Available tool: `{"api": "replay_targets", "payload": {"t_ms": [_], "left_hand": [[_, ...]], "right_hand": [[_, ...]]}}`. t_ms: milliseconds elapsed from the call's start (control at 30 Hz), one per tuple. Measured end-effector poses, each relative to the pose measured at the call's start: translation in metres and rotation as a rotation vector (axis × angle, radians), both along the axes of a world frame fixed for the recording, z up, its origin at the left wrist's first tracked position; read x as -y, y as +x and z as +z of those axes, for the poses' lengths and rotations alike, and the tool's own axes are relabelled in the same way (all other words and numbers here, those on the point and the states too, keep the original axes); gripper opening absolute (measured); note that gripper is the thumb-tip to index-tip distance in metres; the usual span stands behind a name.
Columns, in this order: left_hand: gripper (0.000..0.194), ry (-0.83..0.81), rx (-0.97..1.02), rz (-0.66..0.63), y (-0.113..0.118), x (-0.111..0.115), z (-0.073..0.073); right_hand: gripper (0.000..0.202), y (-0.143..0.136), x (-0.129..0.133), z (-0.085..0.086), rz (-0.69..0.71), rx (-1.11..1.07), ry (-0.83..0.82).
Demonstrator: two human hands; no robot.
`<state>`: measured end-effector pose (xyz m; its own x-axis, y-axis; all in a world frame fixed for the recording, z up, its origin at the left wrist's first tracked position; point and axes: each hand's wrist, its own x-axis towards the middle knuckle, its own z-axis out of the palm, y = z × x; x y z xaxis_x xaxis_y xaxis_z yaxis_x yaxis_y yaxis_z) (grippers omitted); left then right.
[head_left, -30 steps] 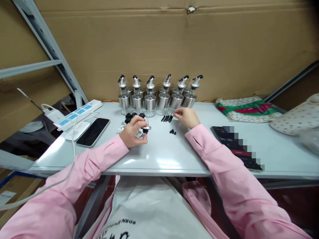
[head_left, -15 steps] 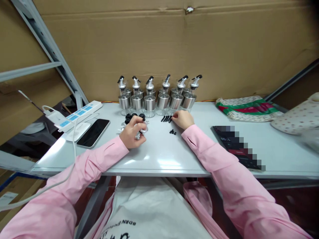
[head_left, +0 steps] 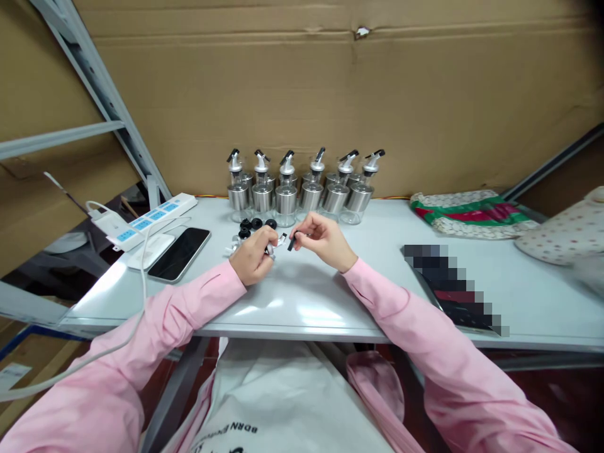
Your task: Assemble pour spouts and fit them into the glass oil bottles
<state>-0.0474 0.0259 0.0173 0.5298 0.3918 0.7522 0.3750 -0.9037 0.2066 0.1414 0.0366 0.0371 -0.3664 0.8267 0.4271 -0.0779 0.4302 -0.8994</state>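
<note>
My left hand is closed around a silver pourer spout, whose end sticks out past the fingers to the right. Between the thumb and fingertips of my right hand is a small black lever, held close beside the spout's end. I cannot tell whether the two parts touch. Black rubber stoppers and more silver spout pieces lie just behind and left of my left hand. The other black strips and tiny black bits on the table are hidden by my right hand.
Glass bottles with steel sleeves and lever pourers stand in rows at the back. A power strip and a phone lie at left. On the right are a tablet, a patterned cloth and a dotted item.
My right hand has picked a black lever from the row of strips and brought it left to the spout. My left hand has turned, so the spout's end now points right.
</note>
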Motion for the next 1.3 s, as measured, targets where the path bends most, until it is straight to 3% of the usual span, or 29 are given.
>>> {"api": "replay_targets", "payload": {"t_ms": [233,467,700,900,1300], "left_hand": [[0.026,-0.007,-0.059,-0.018,0.003,0.004,0.003],[0.015,0.021,-0.064,0.038,0.005,-0.001,-0.005],[0.031,-0.001,-0.044,0.048,0.000,-0.006,-0.011],[0.043,-0.151,-0.089,0.128,-0.004,-0.005,-0.014],[0.043,-0.201,-0.058,0.098,0.001,0.001,-0.010]], "right_hand": [[0.028,0.000,0.003,-0.002,0.044,-0.052,-0.141],[0.027,-0.002,0.005,-0.001,0.014,-0.054,-0.161],[0.027,0.003,0.006,0.000,0.050,-0.035,-0.178],[0.033,0.002,0.007,-0.004,0.070,-0.002,-0.175],[0.033,0.002,0.009,-0.007,0.093,0.040,-0.189]]}}
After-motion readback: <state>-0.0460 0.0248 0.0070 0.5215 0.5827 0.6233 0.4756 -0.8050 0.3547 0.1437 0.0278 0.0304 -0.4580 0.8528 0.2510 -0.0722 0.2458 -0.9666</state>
